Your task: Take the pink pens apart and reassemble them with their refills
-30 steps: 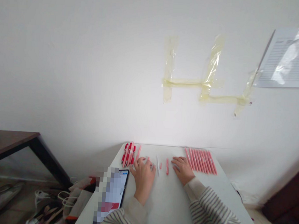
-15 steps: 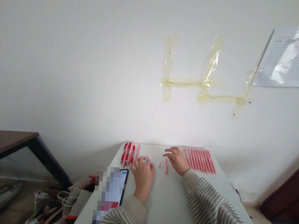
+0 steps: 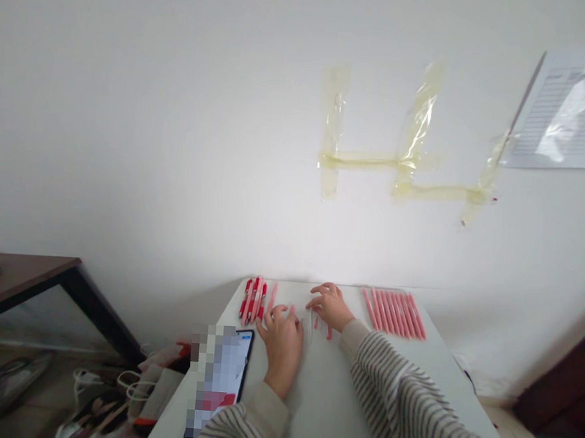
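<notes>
My left hand rests palm down on the white table, its fingers spread and bent. A short pink pen part shows between its thumb and forefinger; the fingers hide the rest, and I cannot make out a grip. My right hand hovers with fingers stretched out and apart, its fingertips close to the upper end of a thin pale refill. Beside the refill lie a small pink piece and a longer pink pen part, partly below the right hand.
Red and pink pens lie grouped at the back left, with a single pink pen piece beside them. A row of several pink pens lies at the back right. A phone lies at the left edge. The wall stands behind the table.
My right hand has moved left, from beside the pink pen part to near the refill's upper end. My left hand stays almost in place. The view has shifted slightly.
</notes>
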`<action>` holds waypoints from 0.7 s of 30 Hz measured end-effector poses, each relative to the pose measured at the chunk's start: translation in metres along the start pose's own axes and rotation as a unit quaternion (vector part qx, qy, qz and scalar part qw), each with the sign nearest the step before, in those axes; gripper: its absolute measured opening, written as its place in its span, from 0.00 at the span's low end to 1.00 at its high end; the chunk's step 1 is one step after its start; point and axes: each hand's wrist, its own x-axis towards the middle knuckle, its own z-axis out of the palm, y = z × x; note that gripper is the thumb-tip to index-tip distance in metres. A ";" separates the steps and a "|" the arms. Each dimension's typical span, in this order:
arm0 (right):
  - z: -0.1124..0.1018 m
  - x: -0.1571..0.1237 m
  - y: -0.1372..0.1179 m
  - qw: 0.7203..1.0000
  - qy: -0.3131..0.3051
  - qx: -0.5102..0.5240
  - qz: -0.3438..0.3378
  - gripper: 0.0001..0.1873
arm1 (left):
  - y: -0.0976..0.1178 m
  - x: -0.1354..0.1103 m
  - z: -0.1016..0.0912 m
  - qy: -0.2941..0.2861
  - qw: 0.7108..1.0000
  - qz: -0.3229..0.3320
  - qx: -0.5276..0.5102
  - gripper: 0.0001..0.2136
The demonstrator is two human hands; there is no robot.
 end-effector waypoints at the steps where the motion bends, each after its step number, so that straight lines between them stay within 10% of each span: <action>1: 0.000 0.001 0.000 1.000 -0.001 -0.002 -0.004 0.11 | 0.000 0.000 0.000 0.001 1.000 -0.001 0.001 0.12; 11: -0.007 0.008 0.006 0.989 0.004 -0.075 -0.124 0.07 | -0.002 0.000 -0.002 0.028 1.000 -0.004 0.002 0.11; 21: -0.027 -0.006 0.018 0.987 0.049 -0.106 -0.107 0.08 | -0.001 0.002 -0.006 0.046 0.999 -0.016 -0.020 0.12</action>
